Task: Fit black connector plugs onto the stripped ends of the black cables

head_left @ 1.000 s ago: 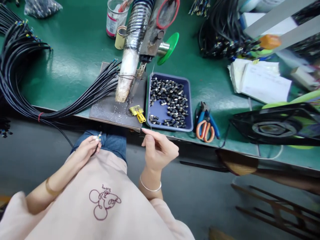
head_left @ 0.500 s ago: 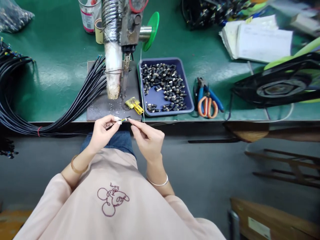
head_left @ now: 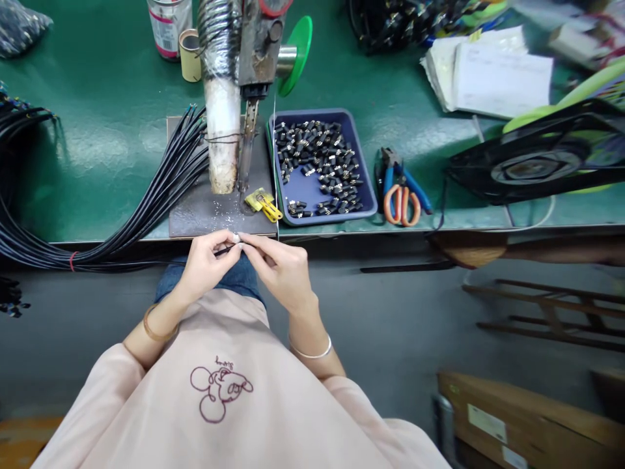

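Note:
My left hand is closed in a pinch on a thin black cable, just in front of the table edge. Opposite it, my right hand pinches at the end of the same cable, so the thumbs and index fingers of both hands meet. The fingertips hide the coloured wires and whatever small part sits at that end. Beyond the hands lies a small yellow clip-like piece on a dark work plate. To its right stands a blue tray of small black connectors with metal pins.
A soldering iron hangs over the plate beside a wrapped duct; a green-sided solder spool is behind. Cutting pliers and a black fan are at right. Bundled black cables curve across the left.
My right hand has moved left and slightly down, and its fingertips now meet my left hand's. The coloured wires and black tip between them have become covered.

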`<state>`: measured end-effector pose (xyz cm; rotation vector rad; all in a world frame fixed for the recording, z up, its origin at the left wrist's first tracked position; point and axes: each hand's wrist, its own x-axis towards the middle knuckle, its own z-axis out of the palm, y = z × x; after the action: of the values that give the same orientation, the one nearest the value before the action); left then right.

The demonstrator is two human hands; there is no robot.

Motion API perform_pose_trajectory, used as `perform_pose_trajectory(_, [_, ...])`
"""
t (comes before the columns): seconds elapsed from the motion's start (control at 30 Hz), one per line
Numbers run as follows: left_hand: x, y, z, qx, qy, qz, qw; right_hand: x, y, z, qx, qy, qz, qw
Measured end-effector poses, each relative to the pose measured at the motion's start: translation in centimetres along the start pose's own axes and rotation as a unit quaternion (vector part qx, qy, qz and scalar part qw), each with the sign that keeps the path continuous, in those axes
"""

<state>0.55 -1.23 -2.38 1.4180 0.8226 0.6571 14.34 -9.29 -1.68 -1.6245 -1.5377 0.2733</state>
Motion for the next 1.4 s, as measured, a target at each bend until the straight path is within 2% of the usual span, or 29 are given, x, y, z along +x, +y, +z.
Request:
perform_pose_trajectory(0.07, [0.0,0.1,0.0,-0.011,0.006,-0.003,1.000,0.1,-0.1,-0.1,-0.005,0.015,0.005,1.000])
perform_pose_trajectory(0.13, [0.0,0.2,-0.1,-0.028,0.015,-0.008,0.999,0.2,-0.2,-0.2,-0.013,0.055,0.012,0.998])
perform_pose_trajectory(0.2, [0.1,0.3,-0.2,-0.041,0.021,-0.010,0.999,0.3,-0.3,-0.4,-0.021,0.073,-0.005,0.997])
perform_pose_trajectory(0.3, [0.3,0.5,-0.3,-0.063,0.022,-0.013,0.998,0.2,-0.3,-0.5,-0.033,0.053,-0.042,0.997])
perform_pose_trajectory(0.43, [0.5,0.6,-0.4,-0.096,0.017,-0.031,0.995,0.0,0.1,-0.6,-0.032,0.027,-0.040,0.998])
perform_pose_trajectory(0.6, [0.4,1.1,-0.6,-0.104,0.011,-0.035,0.994,0.0,0.0,-0.6,-0.006,0.085,0.019,0.996])
perform_pose_trajectory(0.77, [0.7,1.4,-0.9,-0.108,-0.029,-0.054,0.992,0.5,-0.1,-0.3,0.026,0.029,0.069,0.997])
perform_pose_trajectory(0.9, [0.9,1.2,-0.8,-0.118,-0.017,-0.057,0.991,0.8,0.2,0.3,0.038,0.026,0.080,0.996])
perform_pose_trajectory(1.1, [1.2,1.3,-0.8,-0.113,0.005,-0.046,0.992,1.2,0.6,0.7,0.026,0.039,0.035,0.998])
perform_pose_trajectory(1.23, [1.4,1.3,-0.6,-0.112,0.017,-0.034,0.993,1.4,0.6,0.5,0.040,0.040,0.070,0.996])
perform_pose_trajectory(1.3, [1.5,1.2,-0.5,-0.107,0.029,-0.023,0.994,1.3,0.5,0.4,0.046,0.054,0.088,0.994])
perform_pose_trajectory(1.4, [1.7,1.0,-0.4,-0.089,0.051,-0.010,0.995,1.1,0.4,0.4,0.089,0.136,0.082,0.983])
